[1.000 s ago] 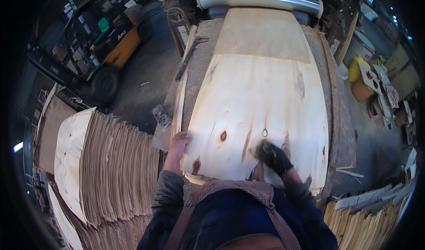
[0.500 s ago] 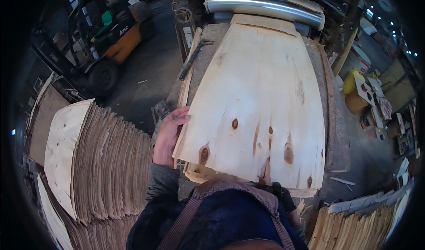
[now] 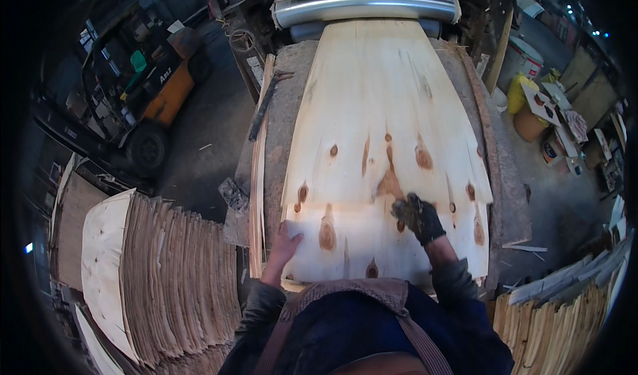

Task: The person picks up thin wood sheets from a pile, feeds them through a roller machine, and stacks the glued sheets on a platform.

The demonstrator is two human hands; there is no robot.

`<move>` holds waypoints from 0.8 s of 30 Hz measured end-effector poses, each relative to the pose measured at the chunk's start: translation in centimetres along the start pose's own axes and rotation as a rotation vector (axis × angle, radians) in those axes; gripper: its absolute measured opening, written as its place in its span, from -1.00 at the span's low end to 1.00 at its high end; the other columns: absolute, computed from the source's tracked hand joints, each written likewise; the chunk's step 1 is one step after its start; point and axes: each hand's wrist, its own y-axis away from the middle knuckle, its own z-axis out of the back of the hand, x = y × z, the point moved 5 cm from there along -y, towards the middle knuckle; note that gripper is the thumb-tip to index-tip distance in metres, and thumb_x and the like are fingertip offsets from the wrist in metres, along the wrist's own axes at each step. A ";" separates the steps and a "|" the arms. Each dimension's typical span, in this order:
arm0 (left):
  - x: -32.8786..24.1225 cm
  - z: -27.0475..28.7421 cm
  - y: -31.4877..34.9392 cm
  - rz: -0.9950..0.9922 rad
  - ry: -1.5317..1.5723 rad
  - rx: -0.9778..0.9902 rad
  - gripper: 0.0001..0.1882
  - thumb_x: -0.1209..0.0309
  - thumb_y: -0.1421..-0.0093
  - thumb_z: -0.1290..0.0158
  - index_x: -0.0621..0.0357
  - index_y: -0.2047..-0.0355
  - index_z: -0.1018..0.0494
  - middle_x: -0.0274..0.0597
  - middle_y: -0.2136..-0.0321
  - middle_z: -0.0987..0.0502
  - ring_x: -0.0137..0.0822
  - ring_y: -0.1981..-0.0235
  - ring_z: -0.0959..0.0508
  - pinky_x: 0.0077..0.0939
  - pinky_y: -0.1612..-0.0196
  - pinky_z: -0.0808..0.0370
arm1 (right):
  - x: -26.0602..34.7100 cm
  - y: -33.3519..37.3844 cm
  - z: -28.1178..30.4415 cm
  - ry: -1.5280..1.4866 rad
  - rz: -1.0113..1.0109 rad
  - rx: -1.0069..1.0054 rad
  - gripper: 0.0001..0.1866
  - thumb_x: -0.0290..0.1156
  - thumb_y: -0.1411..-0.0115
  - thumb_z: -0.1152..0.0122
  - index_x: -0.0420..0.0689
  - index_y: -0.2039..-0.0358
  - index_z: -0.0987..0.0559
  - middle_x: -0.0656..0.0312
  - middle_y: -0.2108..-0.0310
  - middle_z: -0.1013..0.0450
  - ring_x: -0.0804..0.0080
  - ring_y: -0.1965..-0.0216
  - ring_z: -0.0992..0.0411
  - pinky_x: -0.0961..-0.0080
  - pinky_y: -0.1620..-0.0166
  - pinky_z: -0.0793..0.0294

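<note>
A pale wood veneer sheet (image 3: pixel 372 102) with brown knots lies lengthwise before me, its far end at a shiny metal roller (image 3: pixel 365 8). Under its near edge another knotty veneer sheet (image 3: pixel 359 242) shows. My bare left hand (image 3: pixel 284 247) rests at the left edge of this lower sheet, thumb and fingers apart. A dark, dirty glove covers my right hand (image 3: pixel 419 219). Its fingers are stretched out at the upper sheet's near edge, beside a brown triangular patch. Both hands look free of any held thing.
Left of the sheets, a dark hooked tool (image 3: pixel 266 106) lies by narrow wood strips (image 3: pixel 258 209). A tall veneer stack (image 3: pixel 179 275) stands at lower left, an orange forklift (image 3: pixel 163 93) beyond it. More stacked veneer (image 3: pixel 545 332) sits at lower right. A yellow bag (image 3: pixel 520 93) is at far right.
The upper sheet has moved away from me toward the roller, uncovering the sheet beneath. My left hand has left its edge; my gloved right hand has come up onto the sheets.
</note>
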 end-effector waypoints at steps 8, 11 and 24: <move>-0.4 0.5 0.9 0.111 0.338 -0.095 -0.36 0.40 -0.03 -0.09 0.41 -0.09 -0.15 0.09 0.04 -0.36 -0.11 0.01 -0.39 -0.44 -0.02 -0.33 | 4.8 -11.0 -4.3 -0.287 0.164 0.160 -0.81 -0.33 -0.20 0.04 -0.13 0.23 -0.39 0.01 0.08 -0.36 0.03 0.04 -0.33 0.04 -0.02 -0.34; -1.9 1.4 1.8 0.134 0.540 -0.054 -0.43 0.52 -0.04 -0.04 0.37 -0.08 -0.19 -0.01 0.12 -0.44 -0.22 0.10 -0.46 -0.47 0.06 -0.40 | 2.7 -10.0 -4.4 -0.345 -0.036 0.138 -0.82 -0.36 -0.20 0.04 -0.12 0.20 -0.38 -0.02 0.02 -0.32 0.04 0.02 -0.32 0.05 -0.03 -0.34; -13.5 7.8 4.9 -0.051 1.046 0.196 -0.42 0.76 0.04 0.11 0.34 -0.07 -0.21 0.07 0.13 -0.46 -0.19 0.14 -0.51 -0.38 0.08 -0.48 | -4.9 15.6 -2.0 0.099 -0.258 0.223 -0.61 -0.31 -0.26 0.09 -0.29 -0.02 -0.33 0.06 0.02 -0.35 0.29 -0.03 -0.31 0.41 -0.09 -0.30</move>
